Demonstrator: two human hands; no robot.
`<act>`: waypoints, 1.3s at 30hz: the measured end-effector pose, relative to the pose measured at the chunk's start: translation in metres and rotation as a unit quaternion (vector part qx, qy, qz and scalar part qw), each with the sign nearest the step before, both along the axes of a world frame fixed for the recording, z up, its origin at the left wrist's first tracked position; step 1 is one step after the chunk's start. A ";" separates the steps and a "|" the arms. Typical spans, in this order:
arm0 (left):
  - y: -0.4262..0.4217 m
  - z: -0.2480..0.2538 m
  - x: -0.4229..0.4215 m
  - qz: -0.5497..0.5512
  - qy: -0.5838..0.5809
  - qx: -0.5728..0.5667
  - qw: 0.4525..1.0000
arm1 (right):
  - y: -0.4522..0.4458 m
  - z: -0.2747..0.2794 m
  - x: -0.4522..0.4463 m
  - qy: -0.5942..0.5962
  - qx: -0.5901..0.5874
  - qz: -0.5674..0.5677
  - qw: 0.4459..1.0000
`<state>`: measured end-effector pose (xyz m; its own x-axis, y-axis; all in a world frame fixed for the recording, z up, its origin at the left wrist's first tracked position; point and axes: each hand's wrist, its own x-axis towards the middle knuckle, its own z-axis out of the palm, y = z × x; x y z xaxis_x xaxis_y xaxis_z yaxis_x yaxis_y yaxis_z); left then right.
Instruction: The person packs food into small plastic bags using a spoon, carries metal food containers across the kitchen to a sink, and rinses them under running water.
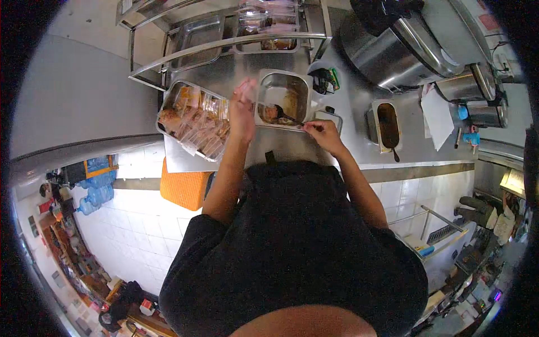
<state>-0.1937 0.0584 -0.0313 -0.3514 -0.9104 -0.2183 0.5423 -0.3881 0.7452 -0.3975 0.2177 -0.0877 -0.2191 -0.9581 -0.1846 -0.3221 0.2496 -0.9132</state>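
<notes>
My right hand (324,136) is closed on the handle of a dark spoon (289,117). The spoon's bowl end rests at some brownish food (272,112) in the lower left of a steel pan (308,90), whose bottom is smeared with sauce. Between that pan and a second one, my left hand (243,114) is raised with its fingers stretched out, blurred by motion. Clear plastic packs of orange-brown food (197,124) fill the second steel pan (163,105), just left of my left hand.
A steel rack (230,41) stands over the counter's back, holding trays and more packs. To the right are a narrow sauce pan (388,126) with a ladle, white paper (437,119) and large steel pots (387,53). An orange box (182,188) sits below the counter edge.
</notes>
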 end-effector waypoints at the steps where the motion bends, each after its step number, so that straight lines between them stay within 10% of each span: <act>1: -0.001 0.002 0.005 0.009 -0.006 0.016 1.000 | 0.004 -0.002 0.000 -0.004 0.012 -0.011 1.000; 10: -0.001 -0.005 0.036 0.022 -0.336 -0.374 0.864 | 0.029 -0.003 0.011 0.005 -0.031 -0.116 0.993; 19: 0.011 0.002 0.018 -0.027 -0.488 -0.483 0.727 | 0.022 0.057 0.011 0.126 -0.136 -0.188 0.965; 39: 0.018 0.020 -0.003 -0.045 -0.452 -0.451 0.768 | 0.013 0.102 0.015 0.478 -0.277 -0.081 0.830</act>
